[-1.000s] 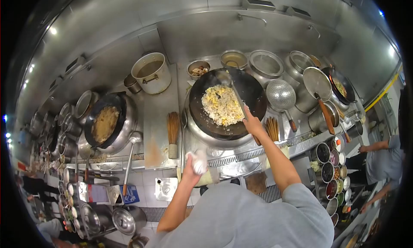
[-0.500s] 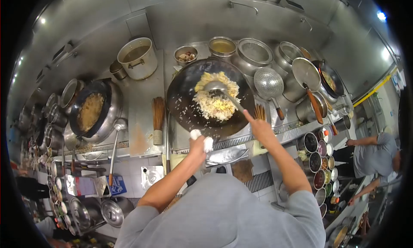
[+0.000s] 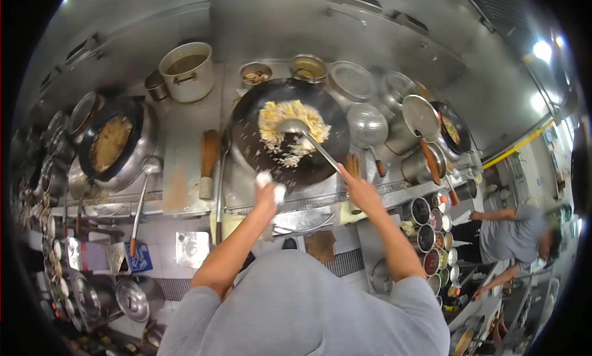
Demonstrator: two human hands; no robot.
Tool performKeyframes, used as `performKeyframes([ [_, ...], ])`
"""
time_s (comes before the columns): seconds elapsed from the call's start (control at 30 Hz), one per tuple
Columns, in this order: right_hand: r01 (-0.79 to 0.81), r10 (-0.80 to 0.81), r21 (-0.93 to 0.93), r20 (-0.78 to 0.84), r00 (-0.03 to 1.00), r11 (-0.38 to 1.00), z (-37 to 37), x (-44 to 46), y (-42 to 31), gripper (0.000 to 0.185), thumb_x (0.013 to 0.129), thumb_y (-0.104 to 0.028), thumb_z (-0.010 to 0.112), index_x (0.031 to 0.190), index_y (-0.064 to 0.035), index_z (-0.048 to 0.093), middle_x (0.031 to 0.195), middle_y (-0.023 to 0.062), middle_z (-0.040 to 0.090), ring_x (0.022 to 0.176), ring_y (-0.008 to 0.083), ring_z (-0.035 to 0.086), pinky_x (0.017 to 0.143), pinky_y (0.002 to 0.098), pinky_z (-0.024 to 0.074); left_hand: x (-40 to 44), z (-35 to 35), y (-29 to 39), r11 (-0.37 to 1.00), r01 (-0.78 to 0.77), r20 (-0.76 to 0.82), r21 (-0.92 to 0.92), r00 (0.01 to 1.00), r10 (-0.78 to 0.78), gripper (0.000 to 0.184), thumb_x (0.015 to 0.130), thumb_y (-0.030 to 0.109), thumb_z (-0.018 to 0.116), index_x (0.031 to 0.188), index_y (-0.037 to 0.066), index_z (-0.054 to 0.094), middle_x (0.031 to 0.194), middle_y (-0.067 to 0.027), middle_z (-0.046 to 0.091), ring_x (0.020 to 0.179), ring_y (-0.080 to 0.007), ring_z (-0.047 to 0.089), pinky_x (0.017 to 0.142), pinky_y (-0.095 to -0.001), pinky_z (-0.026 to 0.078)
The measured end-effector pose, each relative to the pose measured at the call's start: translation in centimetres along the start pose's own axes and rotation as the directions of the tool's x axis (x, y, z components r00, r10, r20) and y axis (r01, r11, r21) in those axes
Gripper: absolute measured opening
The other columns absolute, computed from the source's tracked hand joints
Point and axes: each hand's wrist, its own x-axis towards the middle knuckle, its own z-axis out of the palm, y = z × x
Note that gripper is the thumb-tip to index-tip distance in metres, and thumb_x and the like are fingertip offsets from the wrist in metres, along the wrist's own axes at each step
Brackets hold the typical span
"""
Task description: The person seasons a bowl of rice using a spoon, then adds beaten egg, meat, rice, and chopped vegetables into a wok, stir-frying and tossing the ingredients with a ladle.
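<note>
In the middle stands a black wok (image 3: 330,109) with fried rice and egg (image 3: 280,113) inside. My right hand (image 3: 361,194) is closed round the handle of a metal ladle (image 3: 293,128), whose bowl rests in the rice. At the wok's near left rim, my left hand (image 3: 265,197) is closed on a white cloth (image 3: 270,186). The cloth touches or nearly touches the rim; the rim itself is hidden there. Loose grains are scattered on the wok's dark wall near the cloth.
A bamboo brush (image 3: 209,161) lies left of the wok, a perforated strainer (image 3: 367,126) right of it. Behind are a large pot (image 3: 187,75) and metal bowls. Another wok (image 3: 111,144) is at left. Ingredient tubs (image 3: 426,237) and another person (image 3: 512,232) are at right.
The ladle first moved from the wok's far side onto the rice. My left hand rose from below the wok to its near rim with the cloth. The rice has shifted and spread.
</note>
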Motion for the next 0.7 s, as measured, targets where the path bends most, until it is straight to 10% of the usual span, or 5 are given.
performKeyframes([
  [0.1,-0.081,0.081,0.008,0.011,0.997,0.997,-1.2,0.1,-1.0,0.077,0.087,-0.013,0.060,0.151,-0.0319,0.021,0.088,0.0234,0.063,0.079,0.0415,0.063,0.070,0.0512,0.0502,-7.5,-1.2,1.9,0.999,-0.036,0.122,-0.030,0.992,0.040,0.046,0.080,-0.012,0.039,0.122,0.002,0.050,0.113,-0.0156,0.062,0.096,-0.0254,0.066,0.082,-0.0342,0.057],
  [0.3,-0.032,-0.011,0.219,0.195,0.981,0.975,-11.2,-3.3,-1.7,0.069,0.084,-0.011,0.061,0.145,-0.0319,0.037,0.093,0.0204,0.065,0.083,0.0407,0.062,0.080,0.0489,0.0487,1.4,3.8,5.3,0.978,0.180,-0.077,-0.106,0.979,-0.189,0.013,0.087,0.004,0.052,0.100,0.005,0.049,0.073,-0.0061,0.055,0.056,-0.0210,0.058,0.041,-0.0355,0.045],
  [0.57,0.065,-0.073,0.203,0.032,0.997,0.977,-2.0,-0.8,1.8,0.064,0.089,-0.013,0.057,0.146,-0.0299,0.035,0.090,0.0202,0.064,0.078,0.0339,0.065,0.072,0.0452,0.0536,-4.8,2.3,3.7,0.995,0.013,-0.038,0.100,0.999,-0.009,0.028,0.084,-0.005,0.047,0.110,0.005,0.052,0.093,-0.0088,0.060,0.076,-0.0213,0.062,0.061,-0.0351,0.053],
  [0.63,-0.449,0.142,0.686,0.457,0.878,0.572,-6.7,-1.6,-1.4,0.058,0.091,-0.016,0.056,0.145,-0.0247,0.038,0.099,0.0165,0.065,0.080,0.0289,0.067,0.066,0.0424,0.0567,-9.7,3.8,6.6,0.996,-0.087,0.102,0.019,0.991,0.084,0.036,0.081,-0.008,0.044,0.113,0.007,0.051,0.098,-0.0093,0.060,0.081,-0.0217,0.063,0.063,-0.0342,0.055],
  [0.7,-0.501,0.069,0.836,0.499,0.864,0.225,-5.5,-1.4,-0.3,0.050,0.093,-0.015,0.055,0.141,-0.0161,0.043,0.103,0.0136,0.064,0.082,0.0229,0.067,0.062,0.0387,0.0583,-9.4,5.4,6.9,0.996,-0.090,-0.032,0.012,0.995,0.090,0.041,0.080,-0.010,0.041,0.115,0.008,0.050,0.096,-0.0091,0.060,0.081,-0.0223,0.064,0.064,-0.0329,0.056],
])
